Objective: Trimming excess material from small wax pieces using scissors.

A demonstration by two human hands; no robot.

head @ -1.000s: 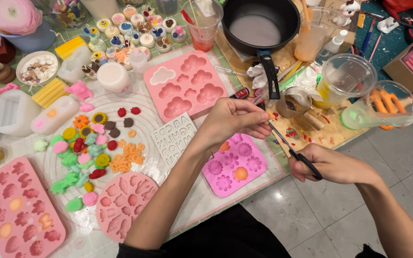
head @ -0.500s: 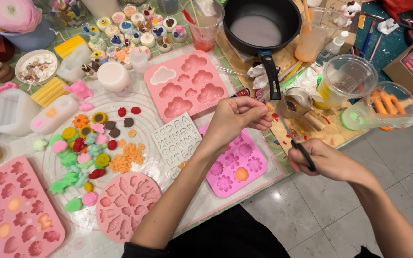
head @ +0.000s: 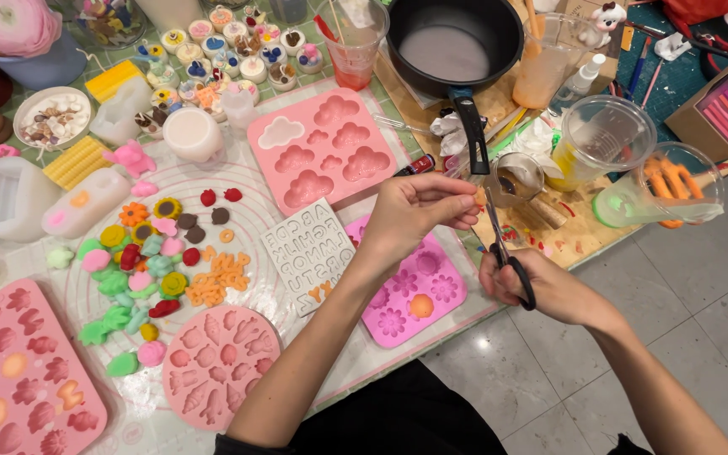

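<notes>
Nearest the person, a round pink mould (head: 211, 364) holds pink shell and cone shapes in its cavities, and a rectangular pink mould (head: 23, 371) at the left edge holds pink and orange leaf-like pieces. Between the forearms lies a magenta flower mould (head: 410, 291); 1 cavity has an orange fill, the others look empty. Beside it sits a white letter mould (head: 309, 253), cavities unfilled.

The right hand (head: 541, 286) is closed around the black handles of a pair of scissors (head: 503, 253), blades pointing up and away toward the left hand. The left hand (head: 419, 211) is pinched shut, thumb against fingertips, right at the scissor tips; what it pinches is too small to tell. Both hands hover above the table's near right edge, over the magenta mould's right side.

Further off, a pink cloud mould (head: 322, 156) has 7 empty cavities. A small metal cup (head: 517, 179) stands just past the left hand's fingers. 2 clear plastic cups lie tilted at right: 1 (head: 604, 139) with yellow residue, the other (head: 671, 185) holding orange pieces. Farthest, a black pan (head: 455, 42) holds pale cloudy liquid, and a clear cup (head: 351, 42) has red liquid at its bottom.
</notes>
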